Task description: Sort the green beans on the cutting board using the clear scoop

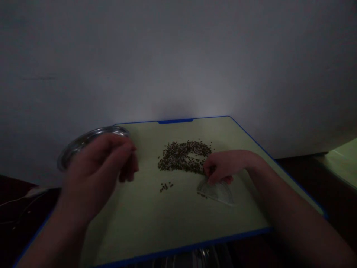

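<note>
Many small dark seeds (pixel 178 160) lie spread on a pale board (pixel 139 223) with a blue rim. My right hand (pixel 219 167) is closed on a clear plastic protractor (pixel 216 191), pressed near the board at the right edge of the seeds. A few seeds lie along the protractor's straight edge. A small separate cluster of seeds (pixel 166 186) sits in front of the main spread. My left hand (pixel 104 167), slightly blurred, is raised over the board's left side with fingers curled together; whatever they may hold is hidden. It partly covers a shiny metal bowl (pixel 75 147).
A plain pale wall (pixel 178 67) rises behind the board. Metal objects (pixel 195 258) show under its front edge. Thin cables (pixel 25 199) lie at the left, and a pale green surface (pixel 346 160) stands at the far right.
</note>
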{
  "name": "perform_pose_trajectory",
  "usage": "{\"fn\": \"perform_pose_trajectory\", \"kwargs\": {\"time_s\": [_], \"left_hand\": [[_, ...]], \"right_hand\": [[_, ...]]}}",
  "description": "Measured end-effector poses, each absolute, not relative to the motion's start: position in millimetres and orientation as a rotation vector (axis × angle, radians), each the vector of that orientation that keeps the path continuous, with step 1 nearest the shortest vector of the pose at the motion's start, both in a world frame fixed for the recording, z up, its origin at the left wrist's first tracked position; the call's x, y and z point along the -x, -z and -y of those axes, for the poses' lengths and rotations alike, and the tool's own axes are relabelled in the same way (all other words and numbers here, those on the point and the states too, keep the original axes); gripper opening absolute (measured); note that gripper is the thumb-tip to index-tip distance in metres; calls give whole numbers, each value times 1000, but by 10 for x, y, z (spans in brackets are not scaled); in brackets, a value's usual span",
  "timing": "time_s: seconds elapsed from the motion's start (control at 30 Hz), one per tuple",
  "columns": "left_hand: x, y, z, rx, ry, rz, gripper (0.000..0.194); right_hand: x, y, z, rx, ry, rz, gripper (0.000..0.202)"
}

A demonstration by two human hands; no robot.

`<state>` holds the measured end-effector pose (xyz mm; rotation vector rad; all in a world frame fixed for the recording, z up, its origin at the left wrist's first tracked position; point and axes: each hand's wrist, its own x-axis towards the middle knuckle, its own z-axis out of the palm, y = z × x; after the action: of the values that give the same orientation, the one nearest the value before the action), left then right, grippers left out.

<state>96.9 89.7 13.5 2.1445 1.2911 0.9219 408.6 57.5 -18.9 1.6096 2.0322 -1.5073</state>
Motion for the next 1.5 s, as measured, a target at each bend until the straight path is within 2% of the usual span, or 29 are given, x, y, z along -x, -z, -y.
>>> {"fn": "perform_pose_trajectory", "kwargs": {"time_s": [0.17,0.47,0.83,1.3,1.5], "left_hand": [[-1409,-7,-1411,-2064,-713,-1216,15],[-1387,539,-1659,-2342,-555,-1502,20],[-1365,548,-1627,-2316,-594,-1417,25],[-1370,519,-1592,-2271,-588,-1347,22],[-1375,539,-1599,-2263,-594,-1346,21]], "right_hand": [[-3882,148,-497,-1585,1405,-2073,17],[-3760,133,-390,-1595,1219,-2209,18],[-3467,124,-284,-1513,1026,-2424,19],[-3305,240,-265,-1338,1148,-2600,22],[-3217,225,-206,-1269,1154,-2664,15]]}}
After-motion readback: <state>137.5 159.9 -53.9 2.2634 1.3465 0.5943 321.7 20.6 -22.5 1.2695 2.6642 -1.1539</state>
